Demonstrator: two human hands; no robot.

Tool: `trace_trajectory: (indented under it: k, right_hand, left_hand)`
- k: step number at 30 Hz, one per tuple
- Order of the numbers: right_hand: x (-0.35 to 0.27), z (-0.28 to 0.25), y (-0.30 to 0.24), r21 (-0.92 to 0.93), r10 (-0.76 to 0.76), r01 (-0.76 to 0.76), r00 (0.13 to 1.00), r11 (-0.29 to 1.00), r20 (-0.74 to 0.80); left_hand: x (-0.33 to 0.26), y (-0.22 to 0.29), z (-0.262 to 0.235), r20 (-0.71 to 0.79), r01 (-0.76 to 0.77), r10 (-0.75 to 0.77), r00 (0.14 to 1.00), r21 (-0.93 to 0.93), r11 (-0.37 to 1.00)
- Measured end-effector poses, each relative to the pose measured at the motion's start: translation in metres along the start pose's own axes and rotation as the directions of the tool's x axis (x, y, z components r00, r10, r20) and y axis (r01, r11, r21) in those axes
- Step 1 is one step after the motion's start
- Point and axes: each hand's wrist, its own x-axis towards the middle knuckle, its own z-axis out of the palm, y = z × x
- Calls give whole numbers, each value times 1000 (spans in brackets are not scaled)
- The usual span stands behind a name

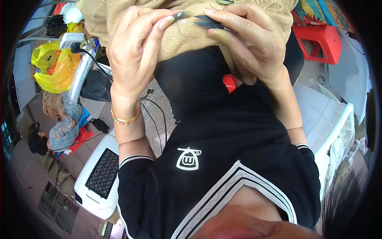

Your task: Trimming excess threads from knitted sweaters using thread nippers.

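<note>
A beige knitted garment [187, 38] lies over my lap, under both hands. My left hand [133, 53] is closed in a pinch, thumb and forefinger on a small dark, shiny button [181, 15] at the garment's surface. Facing it, my right hand [258, 44] grips a pair of dark thread snips [207, 23]. Their two blades point left towards the button, slightly apart, and my fingers hide most of the handle. Another round button [225, 2] shows at the top edge, above my right hand. Any thread is too fine to make out.
On the left are a yellow plastic bag [53, 65], a white power strip [72, 40] with cords, and a white case with a black grille [99, 175]. Another person [63, 133] sits farther left. A red stool [320, 44] and white basket [348, 119] stand right.
</note>
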Motion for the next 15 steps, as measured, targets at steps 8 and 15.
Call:
trace_trajectory:
  k: [8,15]
  right_hand:
    - [7,6,-4,-24,17,-17,1000,1000,12]
    - [8,8,0,22,32,-32,999,999,18]
  left_hand:
    - [-4,0,3,-53,23,-25,998,-32,999]
    - [-9,-4,-5,-58,-190,189,980,-12,982]
